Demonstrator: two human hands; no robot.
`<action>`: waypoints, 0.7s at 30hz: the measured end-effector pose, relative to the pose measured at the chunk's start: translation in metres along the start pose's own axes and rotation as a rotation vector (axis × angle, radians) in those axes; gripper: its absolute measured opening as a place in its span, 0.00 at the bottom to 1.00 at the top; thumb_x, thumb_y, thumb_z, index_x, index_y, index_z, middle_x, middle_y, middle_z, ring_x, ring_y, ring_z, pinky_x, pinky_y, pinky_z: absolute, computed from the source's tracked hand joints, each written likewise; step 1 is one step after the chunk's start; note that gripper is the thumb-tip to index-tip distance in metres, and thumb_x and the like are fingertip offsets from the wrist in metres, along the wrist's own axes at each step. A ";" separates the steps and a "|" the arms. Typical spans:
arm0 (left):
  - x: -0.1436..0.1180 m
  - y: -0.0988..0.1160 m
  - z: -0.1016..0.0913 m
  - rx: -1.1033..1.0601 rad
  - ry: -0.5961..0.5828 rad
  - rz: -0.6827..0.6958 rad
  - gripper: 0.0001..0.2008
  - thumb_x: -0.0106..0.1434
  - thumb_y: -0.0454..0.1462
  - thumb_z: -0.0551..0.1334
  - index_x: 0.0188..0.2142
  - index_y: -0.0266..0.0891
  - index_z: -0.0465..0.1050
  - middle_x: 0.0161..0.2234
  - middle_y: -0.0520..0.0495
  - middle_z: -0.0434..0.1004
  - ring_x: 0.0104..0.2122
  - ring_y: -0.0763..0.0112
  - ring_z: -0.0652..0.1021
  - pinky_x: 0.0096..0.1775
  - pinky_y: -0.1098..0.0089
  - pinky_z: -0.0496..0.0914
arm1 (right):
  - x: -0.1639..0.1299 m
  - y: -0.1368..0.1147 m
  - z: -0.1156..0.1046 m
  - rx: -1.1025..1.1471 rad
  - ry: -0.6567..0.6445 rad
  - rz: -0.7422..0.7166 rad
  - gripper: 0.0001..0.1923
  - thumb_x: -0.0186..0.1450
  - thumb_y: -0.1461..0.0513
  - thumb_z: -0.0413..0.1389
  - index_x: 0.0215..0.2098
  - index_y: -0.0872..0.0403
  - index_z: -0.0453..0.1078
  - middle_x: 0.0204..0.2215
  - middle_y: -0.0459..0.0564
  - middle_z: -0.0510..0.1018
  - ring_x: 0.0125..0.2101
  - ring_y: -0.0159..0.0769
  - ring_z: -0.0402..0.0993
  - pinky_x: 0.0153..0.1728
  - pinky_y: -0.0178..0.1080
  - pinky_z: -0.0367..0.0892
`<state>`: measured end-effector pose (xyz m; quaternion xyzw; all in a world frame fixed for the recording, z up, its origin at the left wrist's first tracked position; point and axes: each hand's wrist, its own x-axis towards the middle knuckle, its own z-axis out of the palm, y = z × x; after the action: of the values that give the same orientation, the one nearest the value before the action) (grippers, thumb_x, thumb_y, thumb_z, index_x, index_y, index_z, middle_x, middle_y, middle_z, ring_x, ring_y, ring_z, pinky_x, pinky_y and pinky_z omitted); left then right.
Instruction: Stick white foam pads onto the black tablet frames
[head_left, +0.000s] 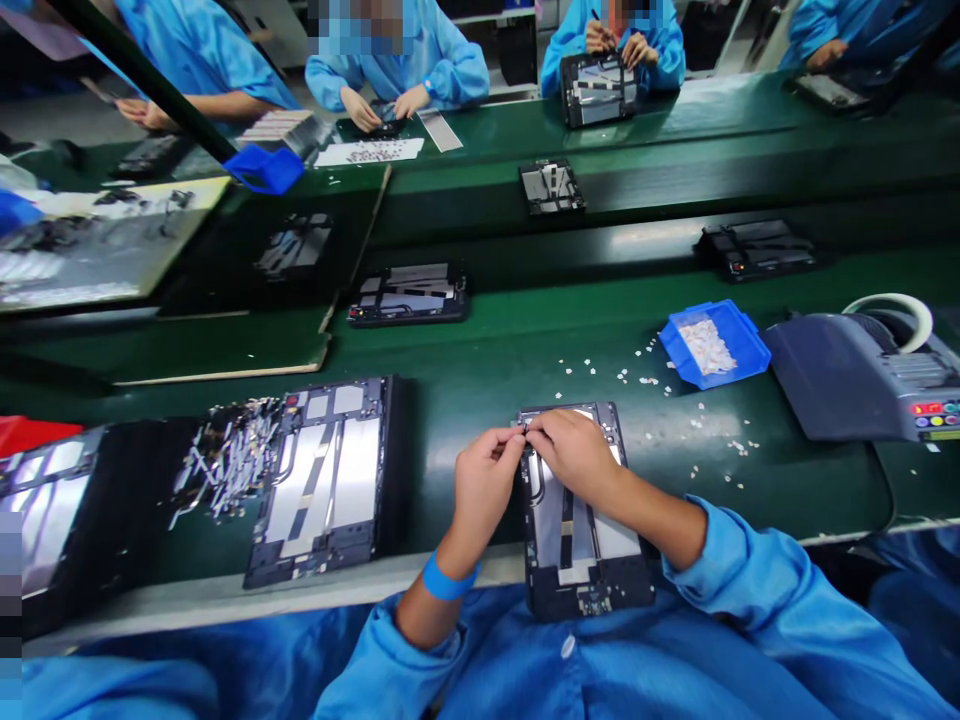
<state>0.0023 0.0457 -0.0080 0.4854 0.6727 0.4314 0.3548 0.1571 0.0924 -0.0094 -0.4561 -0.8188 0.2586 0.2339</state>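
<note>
An opened tablet (pixel 551 520) lies in front of me at the bench edge, its silver plates and black ribbon strips showing. At its upper left corner my left hand (pixel 484 475) has thumb and forefinger pinched together. My right hand (pixel 574 450) meets it there, its fingers bent over the same corner. Whatever small part lies between the fingertips is hidden. To the left stands a stack of similar opened tablets (pixel 326 490), with a heap of thin metallic strips (pixel 229 455) beside it.
A blue bin (pixel 716 345) of small pale pieces stands right, near a grey tape dispenser (pixel 847 370); more pale pieces are scattered on the green bench. Further tablets (pixel 409 293) lie beyond. Co-workers in blue sit across. At far left is another tablet stack (pixel 56 500).
</note>
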 end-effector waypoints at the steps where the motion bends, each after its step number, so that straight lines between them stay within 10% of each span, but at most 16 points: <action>1: -0.003 0.000 0.000 0.039 0.012 0.032 0.09 0.65 0.42 0.64 0.38 0.42 0.83 0.36 0.46 0.86 0.36 0.62 0.83 0.40 0.64 0.75 | 0.000 -0.001 0.001 0.001 -0.002 0.011 0.06 0.72 0.63 0.56 0.38 0.52 0.75 0.37 0.52 0.82 0.41 0.43 0.76 0.45 0.41 0.66; 9: 0.001 -0.008 -0.001 0.008 0.015 -0.006 0.09 0.64 0.41 0.64 0.36 0.41 0.83 0.34 0.47 0.85 0.34 0.63 0.82 0.38 0.65 0.75 | 0.031 0.005 -0.013 -0.092 0.070 0.034 0.09 0.63 0.68 0.54 0.26 0.51 0.67 0.28 0.48 0.75 0.31 0.37 0.70 0.34 0.37 0.59; 14: 0.013 -0.021 0.002 -0.192 -0.027 -0.156 0.11 0.61 0.43 0.64 0.34 0.39 0.81 0.30 0.47 0.84 0.32 0.65 0.81 0.35 0.68 0.73 | 0.045 0.053 -0.109 -0.232 0.160 0.248 0.05 0.62 0.66 0.55 0.29 0.53 0.70 0.27 0.48 0.77 0.29 0.36 0.70 0.32 0.37 0.57; 18: 0.013 -0.027 0.003 -0.234 -0.052 -0.184 0.11 0.60 0.44 0.63 0.34 0.39 0.80 0.30 0.48 0.83 0.31 0.65 0.79 0.35 0.68 0.72 | -0.009 0.118 -0.212 -0.727 0.196 0.616 0.10 0.66 0.57 0.56 0.29 0.51 0.72 0.25 0.55 0.76 0.28 0.41 0.72 0.31 0.42 0.57; 21: 0.011 -0.027 0.002 -0.242 -0.075 -0.185 0.11 0.61 0.44 0.63 0.33 0.39 0.79 0.30 0.48 0.82 0.32 0.65 0.79 0.36 0.68 0.72 | -0.033 0.149 -0.245 -0.767 0.113 0.686 0.12 0.66 0.59 0.56 0.24 0.49 0.70 0.24 0.60 0.75 0.27 0.51 0.74 0.28 0.46 0.60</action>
<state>-0.0082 0.0526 -0.0341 0.3909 0.6437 0.4565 0.4737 0.4177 0.1824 0.0760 -0.7646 -0.6440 -0.0232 -0.0046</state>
